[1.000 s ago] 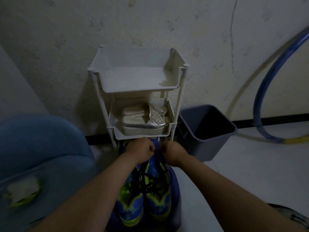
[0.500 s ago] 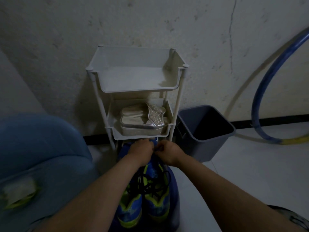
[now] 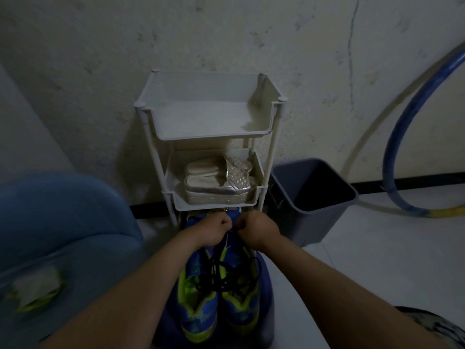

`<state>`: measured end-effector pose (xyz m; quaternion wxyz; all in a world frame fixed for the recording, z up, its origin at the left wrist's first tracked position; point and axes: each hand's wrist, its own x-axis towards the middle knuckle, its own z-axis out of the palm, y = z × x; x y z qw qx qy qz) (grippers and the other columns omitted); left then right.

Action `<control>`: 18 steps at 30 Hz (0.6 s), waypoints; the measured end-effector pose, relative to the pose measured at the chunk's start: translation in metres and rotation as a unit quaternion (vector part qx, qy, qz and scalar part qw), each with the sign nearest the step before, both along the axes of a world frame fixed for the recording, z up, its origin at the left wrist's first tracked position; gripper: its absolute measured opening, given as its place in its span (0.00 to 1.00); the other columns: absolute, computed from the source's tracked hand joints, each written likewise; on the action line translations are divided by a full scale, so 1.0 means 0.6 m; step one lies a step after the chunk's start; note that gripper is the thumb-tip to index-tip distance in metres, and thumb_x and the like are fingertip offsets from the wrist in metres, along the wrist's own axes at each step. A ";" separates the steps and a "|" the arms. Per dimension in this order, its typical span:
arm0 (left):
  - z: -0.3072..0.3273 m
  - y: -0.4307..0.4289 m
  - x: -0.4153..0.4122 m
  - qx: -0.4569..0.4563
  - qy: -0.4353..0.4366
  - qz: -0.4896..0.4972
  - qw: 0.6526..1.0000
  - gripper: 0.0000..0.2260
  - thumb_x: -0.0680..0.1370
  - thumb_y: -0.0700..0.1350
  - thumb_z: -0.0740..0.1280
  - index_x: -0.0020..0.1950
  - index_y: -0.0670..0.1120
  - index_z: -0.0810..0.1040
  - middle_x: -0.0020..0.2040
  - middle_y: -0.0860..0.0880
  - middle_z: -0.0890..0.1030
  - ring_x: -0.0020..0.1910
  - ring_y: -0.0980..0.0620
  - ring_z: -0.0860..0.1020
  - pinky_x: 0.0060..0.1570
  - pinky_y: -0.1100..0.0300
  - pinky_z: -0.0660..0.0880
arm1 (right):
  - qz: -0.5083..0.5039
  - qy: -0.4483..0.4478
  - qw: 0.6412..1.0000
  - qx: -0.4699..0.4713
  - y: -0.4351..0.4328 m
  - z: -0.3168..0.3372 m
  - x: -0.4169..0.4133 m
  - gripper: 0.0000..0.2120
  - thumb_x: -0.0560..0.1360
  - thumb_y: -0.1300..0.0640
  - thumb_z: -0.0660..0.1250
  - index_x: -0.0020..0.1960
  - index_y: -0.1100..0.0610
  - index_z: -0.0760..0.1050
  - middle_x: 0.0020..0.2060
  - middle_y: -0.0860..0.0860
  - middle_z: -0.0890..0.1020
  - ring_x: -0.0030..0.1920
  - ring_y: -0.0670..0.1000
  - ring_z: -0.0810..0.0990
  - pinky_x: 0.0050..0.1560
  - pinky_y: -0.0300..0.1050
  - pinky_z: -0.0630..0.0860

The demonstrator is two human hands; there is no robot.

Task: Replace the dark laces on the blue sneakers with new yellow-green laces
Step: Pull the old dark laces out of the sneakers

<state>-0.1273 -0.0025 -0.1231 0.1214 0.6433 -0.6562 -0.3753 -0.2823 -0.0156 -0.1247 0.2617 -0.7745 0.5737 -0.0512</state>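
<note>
In front of the white rack [image 3: 211, 136], the left hand [image 3: 214, 231] and right hand [image 3: 258, 229] are curled tight side by side, pinching the dark laces [image 3: 226, 278] that trail loosely over the blue sneakers [image 3: 198, 311]. Their fingertips and the sneakers' far ends are hidden

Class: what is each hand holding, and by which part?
The left hand and right hand pinch the dark laces by their upper strands, above the loose tangle on the blue sneakers.

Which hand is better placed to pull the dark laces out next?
Probably the right hand: a strand of the dark laces runs up to its curled fingers. The left hand sits curled on the sneakers, seemingly steadying them.
</note>
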 end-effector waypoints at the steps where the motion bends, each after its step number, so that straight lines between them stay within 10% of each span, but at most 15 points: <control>1: 0.000 0.001 0.002 -0.004 0.003 0.000 1.000 0.10 0.81 0.43 0.61 0.40 0.49 0.73 0.38 0.53 0.74 0.36 0.58 0.71 0.37 0.61 0.67 | -0.002 0.003 1.000 -0.004 0.000 0.000 0.002 0.07 0.77 0.56 0.65 0.51 0.52 0.82 0.50 0.52 0.82 0.52 0.53 0.81 0.54 0.51 0.79; 18: 0.020 -0.009 -0.014 0.029 0.066 0.101 0.992 0.01 0.76 0.43 0.69 0.45 0.46 0.80 0.44 0.47 0.80 0.40 0.53 0.75 0.39 0.61 0.70 | -0.027 -0.033 0.998 0.044 -0.010 -0.004 -0.002 0.08 0.76 0.49 0.68 0.51 0.52 0.81 0.47 0.51 0.82 0.48 0.50 0.81 0.53 0.50 0.80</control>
